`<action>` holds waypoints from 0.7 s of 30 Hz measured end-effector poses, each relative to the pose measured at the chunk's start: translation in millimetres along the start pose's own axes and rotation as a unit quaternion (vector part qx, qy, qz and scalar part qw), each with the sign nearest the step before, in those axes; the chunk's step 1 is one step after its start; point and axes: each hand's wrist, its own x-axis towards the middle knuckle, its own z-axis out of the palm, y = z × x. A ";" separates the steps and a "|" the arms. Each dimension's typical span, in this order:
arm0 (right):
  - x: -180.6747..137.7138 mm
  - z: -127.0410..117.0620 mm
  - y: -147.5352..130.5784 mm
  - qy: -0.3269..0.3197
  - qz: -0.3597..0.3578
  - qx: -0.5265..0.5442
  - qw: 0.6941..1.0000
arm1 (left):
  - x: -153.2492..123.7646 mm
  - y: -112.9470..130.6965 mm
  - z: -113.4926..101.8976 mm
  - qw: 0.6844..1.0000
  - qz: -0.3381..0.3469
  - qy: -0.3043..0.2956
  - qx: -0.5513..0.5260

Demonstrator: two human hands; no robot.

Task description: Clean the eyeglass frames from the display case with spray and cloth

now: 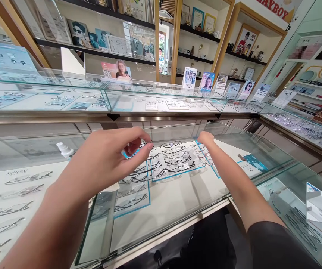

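Note:
My left hand (113,157) is raised over the left part of a glass display case (161,220), with fingers curled and thumb and index tips together; whatever is between them is too small to make out. Behind those fingertips lie rows of eyeglasses (180,160) on white trays edged in blue. My right hand (206,137) is closed at the far side of the case, near the corner of a blue-edged tray (215,170) of eyeglasses. Its fingertips are hidden, so what it grips, if anything, does not show.
A white spray bottle (65,150) stands at the left. More eyeglasses (8,211) lie in the left case, with others (303,224) at the right. A long glass counter (163,106) runs across the back, carrying upright cards (208,80). A dark seat (211,239) is below.

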 end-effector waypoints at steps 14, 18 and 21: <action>-65.4 -60.8 -17.3 0.073 -0.207 0.150 0.964 | 0.1 -2.9 -8.3 0.998 -0.028 -0.004 -0.054; -129.4 -74.6 -42.5 0.066 -0.405 0.270 0.871 | 3.7 -21.5 4.2 0.988 -0.107 -0.002 -0.111; -178.9 -72.3 -62.2 0.015 -0.563 0.420 0.711 | 7.3 -40.2 18.9 0.964 -0.164 0.005 -0.210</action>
